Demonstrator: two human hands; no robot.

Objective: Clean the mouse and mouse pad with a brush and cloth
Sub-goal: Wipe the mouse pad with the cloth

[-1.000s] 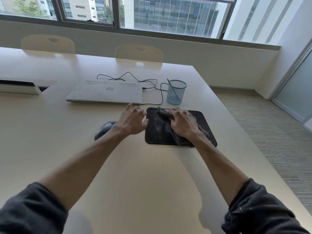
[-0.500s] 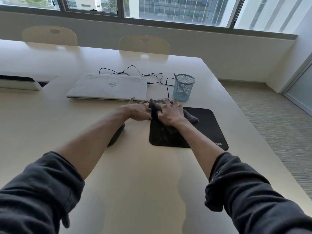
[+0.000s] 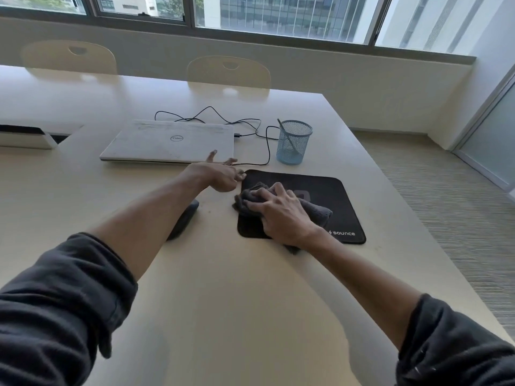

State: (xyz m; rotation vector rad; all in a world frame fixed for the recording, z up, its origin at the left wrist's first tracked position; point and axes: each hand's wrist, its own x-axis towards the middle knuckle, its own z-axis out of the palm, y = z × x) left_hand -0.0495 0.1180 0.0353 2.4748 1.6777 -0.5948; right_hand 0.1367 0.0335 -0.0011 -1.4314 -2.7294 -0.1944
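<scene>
On the table (image 3: 223,302), mouse pad (image 3: 328,196) lies long axis left-right. Right hand (image 3: 281,215) clutches cloth (image 3: 317,211) on its left part. Left hand (image 3: 220,175), fingers loose, touches pad's corner. Mouse (image 3: 184,218), mostly hidden, seemingly angled away.

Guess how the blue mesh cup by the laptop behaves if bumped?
The mesh cup looks light: thin wire mesh, one slim stick inside. Taller than wide, so a knock probably slides or tips it. Round wall, so it would likely roll once down.
</scene>
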